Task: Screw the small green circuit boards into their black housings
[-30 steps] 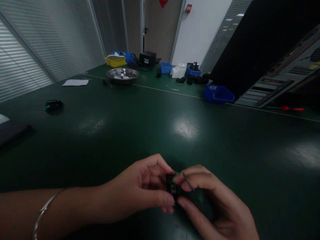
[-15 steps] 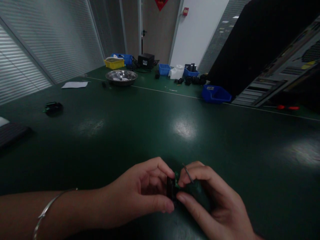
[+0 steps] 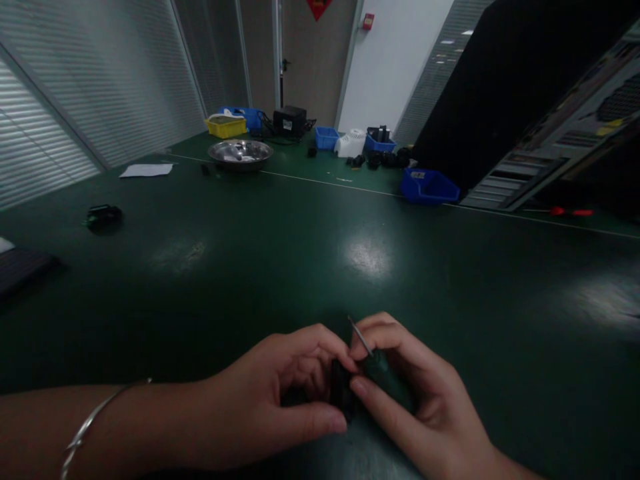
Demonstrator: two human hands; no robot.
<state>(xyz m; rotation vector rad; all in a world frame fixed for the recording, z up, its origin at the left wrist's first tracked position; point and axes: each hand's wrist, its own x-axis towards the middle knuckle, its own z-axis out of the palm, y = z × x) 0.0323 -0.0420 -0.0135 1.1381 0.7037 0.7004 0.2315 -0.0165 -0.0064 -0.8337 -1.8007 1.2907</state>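
Observation:
My left hand (image 3: 280,393) and my right hand (image 3: 415,407) meet low in the middle of the view, just above the green table top (image 3: 320,267). Both pinch a small black part (image 3: 341,393) between thumbs and fingertips. My right hand also holds a green-handled screwdriver (image 3: 380,370); its thin metal shaft points up and away past the fingers. A thin bangle (image 3: 95,420) circles my left wrist. Most of the small part is hidden by my fingers.
A small black object (image 3: 103,217) lies at the left. Farther back are a sheet of paper (image 3: 146,171), a metal bowl (image 3: 241,152), a yellow bin (image 3: 225,126), blue bins (image 3: 429,187), a black box (image 3: 289,121) and a red-handled tool (image 3: 570,212). A dark open case (image 3: 540,107) stands at right.
The green handle now shows in my right hand and the shaft tip sits higher and further left. Both hands shifted slightly; the green bit of the part is now covered.

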